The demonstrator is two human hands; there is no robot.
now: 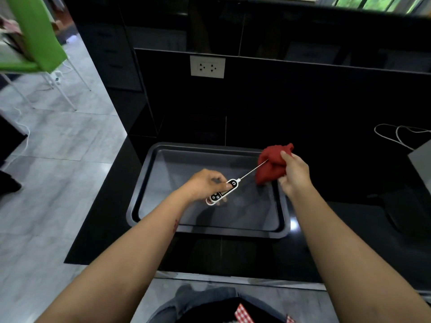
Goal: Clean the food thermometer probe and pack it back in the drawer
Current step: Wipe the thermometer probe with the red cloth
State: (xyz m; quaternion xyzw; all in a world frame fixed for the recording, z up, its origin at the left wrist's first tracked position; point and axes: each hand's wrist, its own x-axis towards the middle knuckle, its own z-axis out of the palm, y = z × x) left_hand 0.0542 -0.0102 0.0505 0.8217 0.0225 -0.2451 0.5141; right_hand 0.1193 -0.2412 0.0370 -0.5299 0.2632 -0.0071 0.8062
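My left hand [205,184] grips the white and black body of the food thermometer [222,191] above a dark baking tray [137,201]. Its thin metal probe [254,169] points up and to the right, and the tip reaches into a bunched red cloth [271,166]. My right hand [295,174] holds that cloth over the tray's far right corner. No drawer is in view.
The tray lies on a glossy black counter [326,241]. A white wall socket [207,66] sits on the black back panel. A white cord [396,134] and a grey object [422,162] lie at the right edge. A green chair [35,36] stands on the tiled floor at left.
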